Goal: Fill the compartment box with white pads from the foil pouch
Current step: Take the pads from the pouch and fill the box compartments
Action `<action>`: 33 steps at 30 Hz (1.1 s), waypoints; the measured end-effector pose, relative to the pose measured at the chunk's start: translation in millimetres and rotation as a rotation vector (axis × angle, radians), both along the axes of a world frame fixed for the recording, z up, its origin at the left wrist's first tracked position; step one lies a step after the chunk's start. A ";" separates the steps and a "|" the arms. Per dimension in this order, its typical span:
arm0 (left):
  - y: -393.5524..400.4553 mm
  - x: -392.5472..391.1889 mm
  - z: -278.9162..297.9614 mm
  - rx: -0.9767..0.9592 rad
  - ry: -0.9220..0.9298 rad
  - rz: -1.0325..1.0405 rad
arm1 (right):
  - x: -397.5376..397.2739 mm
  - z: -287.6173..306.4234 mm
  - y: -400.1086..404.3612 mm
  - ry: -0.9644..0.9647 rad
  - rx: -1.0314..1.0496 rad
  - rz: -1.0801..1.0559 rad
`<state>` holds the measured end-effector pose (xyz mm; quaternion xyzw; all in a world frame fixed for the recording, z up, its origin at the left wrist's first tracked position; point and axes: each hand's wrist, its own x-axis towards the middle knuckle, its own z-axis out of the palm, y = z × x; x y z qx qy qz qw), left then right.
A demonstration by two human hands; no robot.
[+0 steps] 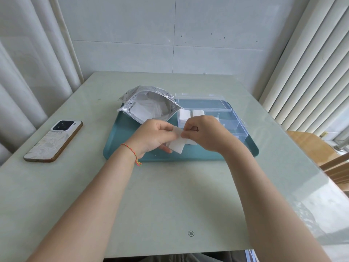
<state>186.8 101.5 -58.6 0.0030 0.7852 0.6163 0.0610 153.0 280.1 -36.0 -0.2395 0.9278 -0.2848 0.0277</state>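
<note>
Both hands are working together over the teal tray (pixel 188 156): my left hand (pixel 156 136) is gripping a small stack of white pads (pixel 176 146) while my right hand (pixel 204 132) is pinching its top edge, probably squaring it for the compartment box (pixel 234 127); the foil pouch (pixel 149 105) is lying open nearby for easy reach.

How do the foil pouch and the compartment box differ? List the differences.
The foil pouch is crinkled, shiny and opaque; the compartment box is rigid and clear. The pouch holds a loose jumble of white pads; the box holds neat stacks at its left end. Both stand open on the teal tray.
</note>
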 end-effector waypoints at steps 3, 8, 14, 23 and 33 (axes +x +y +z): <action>-0.8 0.6 -3.0 -0.008 0.000 -0.021 | 0.1 0.9 1.0 -0.008 0.004 0.000; -2.9 -3.2 -6.4 -0.065 0.032 0.037 | -3.3 3.6 7.2 0.045 0.097 -0.034; -3.5 -4.5 -4.6 0.085 0.055 0.211 | -5.5 10.8 12.5 0.030 -0.353 -0.218; 3.3 -2.4 3.2 0.443 0.066 0.207 | 5.9 -1.4 -17.8 -0.358 -0.700 -0.262; 3.4 -2.8 3.6 0.560 0.064 0.148 | 5.2 -7.9 -24.2 -0.343 -0.751 -0.312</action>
